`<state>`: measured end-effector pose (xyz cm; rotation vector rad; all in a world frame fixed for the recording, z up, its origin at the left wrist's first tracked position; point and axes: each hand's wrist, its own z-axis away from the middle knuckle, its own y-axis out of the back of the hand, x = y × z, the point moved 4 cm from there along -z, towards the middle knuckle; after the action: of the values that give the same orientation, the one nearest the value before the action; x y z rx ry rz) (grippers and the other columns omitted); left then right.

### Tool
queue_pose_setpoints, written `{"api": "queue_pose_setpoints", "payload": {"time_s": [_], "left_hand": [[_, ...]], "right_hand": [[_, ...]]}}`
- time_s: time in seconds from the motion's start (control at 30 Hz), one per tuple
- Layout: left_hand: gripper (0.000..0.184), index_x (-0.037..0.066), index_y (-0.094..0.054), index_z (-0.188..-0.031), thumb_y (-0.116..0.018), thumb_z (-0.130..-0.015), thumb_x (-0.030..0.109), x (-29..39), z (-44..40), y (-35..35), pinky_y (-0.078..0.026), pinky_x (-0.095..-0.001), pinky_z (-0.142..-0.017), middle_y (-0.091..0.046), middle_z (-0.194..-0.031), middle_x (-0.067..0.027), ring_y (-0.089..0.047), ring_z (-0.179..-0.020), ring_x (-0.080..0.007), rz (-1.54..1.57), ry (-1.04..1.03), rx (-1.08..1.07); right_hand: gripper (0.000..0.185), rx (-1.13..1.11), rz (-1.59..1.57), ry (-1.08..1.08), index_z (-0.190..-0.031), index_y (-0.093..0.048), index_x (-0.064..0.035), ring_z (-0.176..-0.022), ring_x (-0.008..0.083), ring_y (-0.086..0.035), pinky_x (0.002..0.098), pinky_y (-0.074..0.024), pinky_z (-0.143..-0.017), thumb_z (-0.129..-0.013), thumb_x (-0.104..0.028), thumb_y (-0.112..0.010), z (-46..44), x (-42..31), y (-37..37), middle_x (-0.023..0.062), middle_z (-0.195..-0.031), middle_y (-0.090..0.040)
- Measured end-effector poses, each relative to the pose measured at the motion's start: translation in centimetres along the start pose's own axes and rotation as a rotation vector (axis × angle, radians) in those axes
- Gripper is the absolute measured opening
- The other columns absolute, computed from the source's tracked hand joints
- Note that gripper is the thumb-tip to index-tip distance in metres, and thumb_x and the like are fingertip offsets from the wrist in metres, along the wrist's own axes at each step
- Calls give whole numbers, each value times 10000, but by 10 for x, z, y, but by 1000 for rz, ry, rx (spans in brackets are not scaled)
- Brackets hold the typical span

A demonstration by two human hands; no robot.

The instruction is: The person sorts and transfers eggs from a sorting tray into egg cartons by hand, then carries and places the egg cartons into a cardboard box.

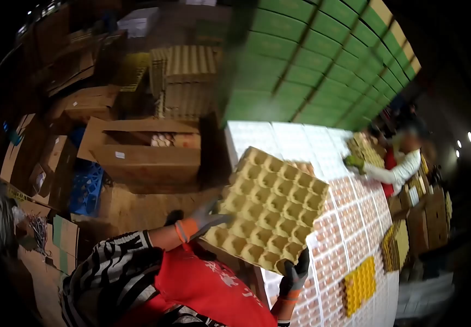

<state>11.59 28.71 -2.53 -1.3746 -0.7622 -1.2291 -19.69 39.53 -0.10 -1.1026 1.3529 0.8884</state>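
A tan cardboard egg tray (268, 210) is held tilted in front of me, its cups facing up with no eggs in them. At its left edge my left hand (205, 219), in a grey glove with an orange cuff, grips the rim. My right hand (294, 275), gloved the same way, holds the near right corner. Part of each hand's fingers is hidden under the tray. Below and beyond it, eggs (350, 218) sit in rows of cells across a white table surface (284, 141). Some eggs peek out behind the tray's far edge.
A yellow egg tray (360, 284) lies on the eggs at right. An open cardboard box (148, 163) with eggs stands at left, near stacked trays (189, 82) and a blue crate (86, 188). Green boxes (312, 60) rise behind. Across the table a co-worker (402, 166) handles trays.
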Motion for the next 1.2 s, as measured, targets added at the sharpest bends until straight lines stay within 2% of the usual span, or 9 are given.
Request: {"api": "queue_pose_setpoints", "payload": {"time_s": [0.17, 0.2, 0.27, 0.33, 0.5, 0.73, 1.1, 1.13, 1.2], "left_hand": [[516, -27, -460, -1430, -608, -939, 28, 53, -23, 213, -530, -343, -880, -631, -1242, -118, -643, -1016, -196, 183, -183, 299], [508, -21, -471, -1422, -598, -931, 17, 54, -29, 277, -533, -352, -887, -635, -1241, -124, -650, -1028, -218, -279, -394, 342], [497, -5, -493, -1404, -590, -916, -2, 83, -55, 340, -541, -371, -899, -641, -1239, -131, -656, -1055, -257, -342, -572, 500], [491, 13, -510, -1390, -597, -907, -9, 122, -96, 396, -551, -387, -908, -636, -1251, -131, -652, -1083, -275, 70, -578, 600], [569, 32, -514, -1397, -681, -856, -26, 214, -230, 462, -562, -389, -872, -624, -1295, -135, -648, -1084, -260, 488, -562, 562], [585, 55, -527, -1415, -722, -863, 35, 254, -386, 534, -532, -376, -765, -652, -1244, -134, -654, -1013, -246, 365, -447, 663], [486, 30, -585, -1354, -682, -895, 159, 198, -486, 602, -424, -427, -736, -572, -1374, -155, -591, -1127, -329, -332, 197, 746], [420, -5, -624, -1288, -681, -906, 162, 192, -482, 602, -413, -437, -592, -657, -1085, -130, -523, -619, -240, -145, 140, 765], [392, -21, -642, -1244, -692, -904, 166, 195, -483, 601, -359, -427, -529, -665, -1062, -136, -464, -532, -226, -166, 188, 750]], "right_hand": [[585, -223, -108, -150, -1533, -334, -20, -1380, 263, -442, 385, -498, -1008, -1013, -227, -503, -88, 4, -197, 166, -1538, -390], [568, -287, 27, -86, -1495, -368, 16, -1347, 263, -476, 368, -457, -1039, -988, -194, -516, -103, 12, -221, 165, -1495, -451], [506, -380, 249, 65, -1425, -450, 35, -1251, 251, -557, 369, -472, -1014, -966, -147, -561, -132, 48, -248, 145, -1356, -578], [517, -340, 55, -280, -1431, -461, 24, -1107, 196, -628, 332, -544, -879, -958, -121, -613, -141, 49, -288, 125, -1260, -622], [508, -201, 75, -469, -1432, -479, 13, -1003, 177, -666, 287, -571, -813, -969, -132, -633, -127, 94, -302, 113, -1244, -627], [475, -3, 29, -620, -1420, -506, -6, -1013, 202, -665, 327, -581, -814, -973, -107, -629, -114, 114, -284, 110, -1256, -623], [453, 28, 47, -701, -1437, -502, -59, -1066, 236, -656, 352, -564, -862, -997, -123, -588, -117, 150, -284, 116, -1327, -594], [457, 24, 26, -723, -1435, -507, -61, -1054, 223, -659, 343, -560, -858, -990, -111, -595, -120, 153, -283, 110, -1318, -602], [471, 11, 59, -695, -1403, -524, -22, -999, 178, -659, 303, -553, -816, -953, -115, -630, -129, 151, -283, 95, -1229, -636]]}}
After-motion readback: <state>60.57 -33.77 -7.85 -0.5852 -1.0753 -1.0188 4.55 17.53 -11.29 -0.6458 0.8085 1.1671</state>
